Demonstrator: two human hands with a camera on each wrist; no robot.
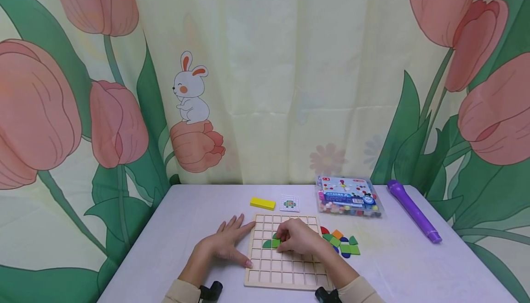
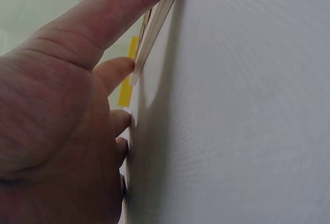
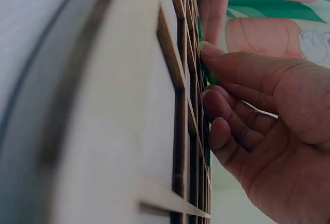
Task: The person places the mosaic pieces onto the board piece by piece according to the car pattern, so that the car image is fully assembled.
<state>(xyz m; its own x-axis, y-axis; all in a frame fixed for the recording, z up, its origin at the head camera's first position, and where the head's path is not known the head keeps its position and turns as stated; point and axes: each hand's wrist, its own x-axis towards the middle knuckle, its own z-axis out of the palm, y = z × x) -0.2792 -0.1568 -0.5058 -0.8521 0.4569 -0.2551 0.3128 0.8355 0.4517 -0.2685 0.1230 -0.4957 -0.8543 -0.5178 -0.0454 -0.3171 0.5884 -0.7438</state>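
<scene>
Near the middle of the white table (image 1: 174,229), it's all happening on the wooden grid board (image 1: 265,276), lying flat with the right forearm crossing its right side. The left hand (image 1: 227,240) spreads along the board's left edge, thumb towards the near end, index fingertip towards the far end, gripping nothing. Over the grid, the right hand (image 1: 299,237) bends thumb and fingers in close above the cells. Is a piece pinched there? Green shows by the thumb in the right wrist view, but I cannot tell whether it's held or only touched. Just left of those fingertips sits a light-green square (image 1: 276,243), with a dark-green quarter-round (image 1: 267,244) beside it.

So, the dangers as I judge them: a fingertip dragging left could knock the square askew, and a piece pressed down crooked could perch on a raised divider. Should the left hand ease off, a firm push could slide the whole board into the picture card (image 1: 289,203) and yellow block (image 1: 262,203) just beyond its far edge. And mind that forearm: one low sweep right could scatter the loose coloured pieces (image 1: 337,234) beside the board.
</scene>
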